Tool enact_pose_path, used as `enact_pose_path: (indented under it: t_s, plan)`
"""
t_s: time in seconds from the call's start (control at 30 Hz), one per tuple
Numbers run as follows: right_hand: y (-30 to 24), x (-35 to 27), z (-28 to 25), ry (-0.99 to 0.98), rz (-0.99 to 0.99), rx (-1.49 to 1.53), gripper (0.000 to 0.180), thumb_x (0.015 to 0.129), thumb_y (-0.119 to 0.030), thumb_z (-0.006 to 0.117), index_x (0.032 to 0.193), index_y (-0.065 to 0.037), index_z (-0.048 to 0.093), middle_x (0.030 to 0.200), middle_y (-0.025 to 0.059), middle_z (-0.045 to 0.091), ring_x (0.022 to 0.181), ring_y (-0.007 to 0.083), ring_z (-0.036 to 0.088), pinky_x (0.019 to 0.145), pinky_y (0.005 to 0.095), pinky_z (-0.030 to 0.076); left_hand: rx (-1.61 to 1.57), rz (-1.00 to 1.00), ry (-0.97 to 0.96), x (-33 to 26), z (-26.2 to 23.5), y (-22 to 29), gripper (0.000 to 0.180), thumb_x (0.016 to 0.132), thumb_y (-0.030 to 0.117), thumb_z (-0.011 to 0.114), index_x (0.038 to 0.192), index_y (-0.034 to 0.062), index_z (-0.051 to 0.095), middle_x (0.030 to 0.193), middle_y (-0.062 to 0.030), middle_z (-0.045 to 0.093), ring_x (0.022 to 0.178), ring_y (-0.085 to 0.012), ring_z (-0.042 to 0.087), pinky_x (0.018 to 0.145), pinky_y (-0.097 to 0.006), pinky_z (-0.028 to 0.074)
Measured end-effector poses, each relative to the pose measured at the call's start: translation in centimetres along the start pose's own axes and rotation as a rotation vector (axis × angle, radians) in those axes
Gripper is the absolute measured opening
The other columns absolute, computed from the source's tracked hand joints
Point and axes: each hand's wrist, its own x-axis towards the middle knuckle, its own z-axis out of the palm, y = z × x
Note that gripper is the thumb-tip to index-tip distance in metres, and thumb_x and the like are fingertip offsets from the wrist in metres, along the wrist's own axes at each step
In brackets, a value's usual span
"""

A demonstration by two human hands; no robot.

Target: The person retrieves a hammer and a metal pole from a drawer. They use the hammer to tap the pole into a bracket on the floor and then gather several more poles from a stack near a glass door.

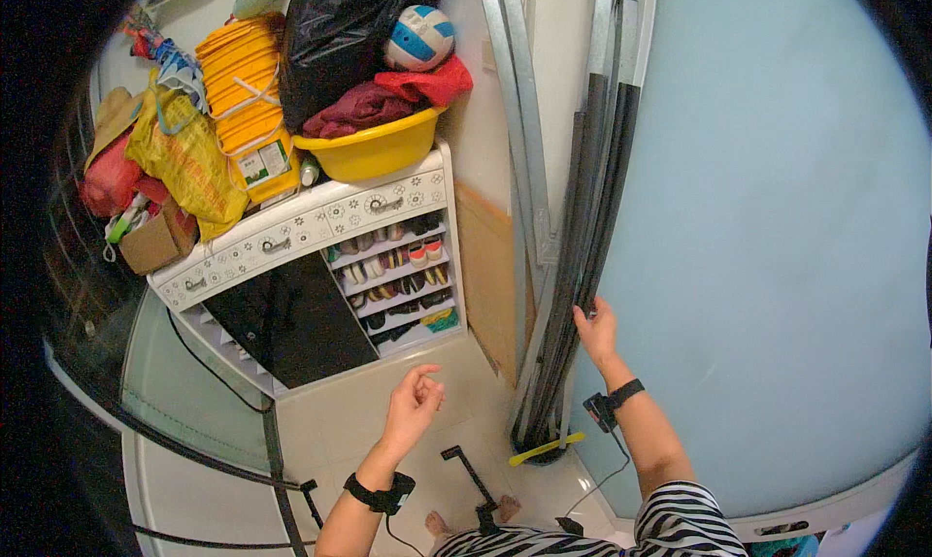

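Head view, from the fingers out: the right hand (596, 330) has its fingers curled against a bundle of long dark metal poles (582, 256) leaning in the corner between the pale wall (777, 217) and a white shoe cabinet (388, 256); whether they close fully round a pole I cannot tell. The left hand (415, 402) hangs free, fingers loosely curled on nothing. Those poles look stiff, smooth and top-heavy, likely to slide apart; a hold at mid-height round several together seems safest.
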Motion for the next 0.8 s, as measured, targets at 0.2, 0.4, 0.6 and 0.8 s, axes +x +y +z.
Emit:
enact_pose_path:
  t_s: [0.2, 0.4, 0.6, 0.8]
  plan:
    - [0.4, -0.2, -0.9, 0.087, -0.002, -0.005, 0.035, 0.072, -0.018, 0.063, 0.095, 0.007, 0.052, 0.084, 0.0222, 0.061, 0.073, 0.0344, 0.059, 0.065, 0.0395, 0.046, -0.095, 0.080, -0.123, 3.0, 1.4, 0.0, 0.027, 0.085, 0.008, 0.052, 0.110, 0.0002, 0.046, 0.070, 0.0007, 0.051, 0.061, -0.0050, 0.048, 0.055, -0.019, 0.040]
    - [-1.1, 0.4, -2.1, -0.044, 0.197, -0.021, 0.048, 0.073, -0.013, 0.058, 0.113, 0.007, 0.039, 0.093, 0.0261, 0.058, 0.083, 0.0392, 0.057, 0.074, 0.0413, 0.045, -0.119, 0.115, -0.242, 5.9, 4.2, 1.5, 0.027, 0.085, 0.007, 0.051, 0.111, 0.0005, 0.045, 0.070, -0.0002, 0.052, 0.058, -0.0057, 0.049, 0.053, -0.020, 0.039]
    - [-1.8, -0.3, -1.6, 0.005, 0.166, 0.046, 0.052, 0.074, -0.010, 0.056, 0.118, 0.008, 0.034, 0.096, 0.0263, 0.056, 0.090, 0.0395, 0.055, 0.080, 0.0415, 0.043, -0.149, 0.119, -0.319, 7.5, 7.2, 1.3, 0.028, 0.085, 0.008, 0.052, 0.111, 0.0010, 0.045, 0.069, -0.0013, 0.052, 0.058, -0.0072, 0.051, 0.051, -0.021, 0.041]
    - [0.5, 0.1, -2.3, -0.086, 0.019, -0.225, 0.065, 0.075, -0.013, 0.054, 0.130, 0.004, 0.024, 0.117, 0.0279, 0.043, 0.111, 0.0388, 0.042, 0.093, 0.0421, 0.035, -0.032, 0.231, -0.295, 9.7, 10.3, 1.3, 0.027, 0.082, 0.007, 0.054, 0.108, 0.0018, 0.049, 0.072, -0.0023, 0.055, 0.063, -0.0086, 0.052, 0.058, -0.023, 0.045]
